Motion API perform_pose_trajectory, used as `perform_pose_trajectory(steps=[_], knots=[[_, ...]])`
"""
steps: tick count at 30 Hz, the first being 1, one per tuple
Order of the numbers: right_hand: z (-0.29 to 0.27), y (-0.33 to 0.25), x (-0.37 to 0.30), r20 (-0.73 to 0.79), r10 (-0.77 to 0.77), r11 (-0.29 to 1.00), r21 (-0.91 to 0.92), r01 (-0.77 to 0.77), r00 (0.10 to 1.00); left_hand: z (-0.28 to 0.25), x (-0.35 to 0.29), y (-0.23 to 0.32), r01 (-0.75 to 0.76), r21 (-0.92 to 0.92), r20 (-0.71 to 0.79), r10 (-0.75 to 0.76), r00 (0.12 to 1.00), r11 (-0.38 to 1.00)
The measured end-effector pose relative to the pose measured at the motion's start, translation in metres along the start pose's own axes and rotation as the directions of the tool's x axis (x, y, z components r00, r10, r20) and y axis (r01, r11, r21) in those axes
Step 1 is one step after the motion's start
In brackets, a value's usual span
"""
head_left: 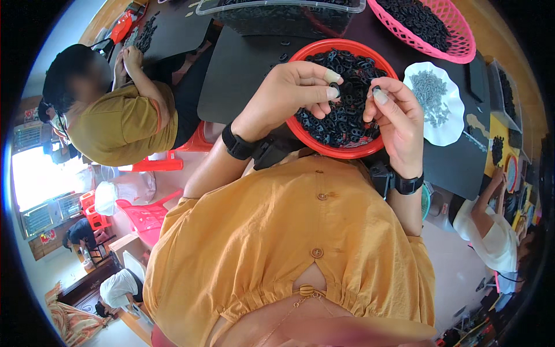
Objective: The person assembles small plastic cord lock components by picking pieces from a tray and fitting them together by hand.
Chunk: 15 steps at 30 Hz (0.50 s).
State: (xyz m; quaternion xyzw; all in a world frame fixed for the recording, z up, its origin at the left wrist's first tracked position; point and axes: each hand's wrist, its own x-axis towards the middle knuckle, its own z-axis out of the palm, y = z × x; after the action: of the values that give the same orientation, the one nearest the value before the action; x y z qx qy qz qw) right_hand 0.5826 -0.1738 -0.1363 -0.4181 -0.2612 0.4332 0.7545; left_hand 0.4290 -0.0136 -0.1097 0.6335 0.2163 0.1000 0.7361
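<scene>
The left hand (277, 95) reached over the red plastic bowl (347, 152) from 8 o'clock, its thumb and forefinger gripping a small black plastic piece (336, 88) above the bowl. The right hand (403, 118) reached over from 4 o'clock, fingers pinched on a dark bit (376, 88), mostly hidden by the thumb. The two hands were apart, so nothing had been joined between them at that moment.

Much seemed left to handle: loose black plastic parts (335, 130) covered the bowl's floor, and small grey parts (429, 92) lay heaped in a white scalloped dish (456, 124) at 3 o'clock. Which parts were finished, I could not tell.

The pink lattice basket (467, 51) at 1 o'clock and the clear plastic tub (283, 28) at 11 crowded the far side. The dark bench (234, 87) offered its widest bare stretch at 9 o'clock; at 6, its near edge ran close to the person's body, leaving little room.
</scene>
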Motion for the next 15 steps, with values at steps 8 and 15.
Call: perform_pose_trajectory(steps=[8, 15], knots=[[0.029, 0.002, 0.008, 0.048, -0.101, 0.976, -0.189, 0.109, 0.994, 0.001, -0.005, -0.002, -0.03, -0.167, 0.012, 0.032, 0.999, 0.986], [0.043, 0.006, 0.011, -0.035, -0.133, 0.95, -0.288, 0.117, 0.991, 0.004, 0.0, -0.021, -0.191, -0.06, -0.099, 0.184, 0.978, 0.98]])
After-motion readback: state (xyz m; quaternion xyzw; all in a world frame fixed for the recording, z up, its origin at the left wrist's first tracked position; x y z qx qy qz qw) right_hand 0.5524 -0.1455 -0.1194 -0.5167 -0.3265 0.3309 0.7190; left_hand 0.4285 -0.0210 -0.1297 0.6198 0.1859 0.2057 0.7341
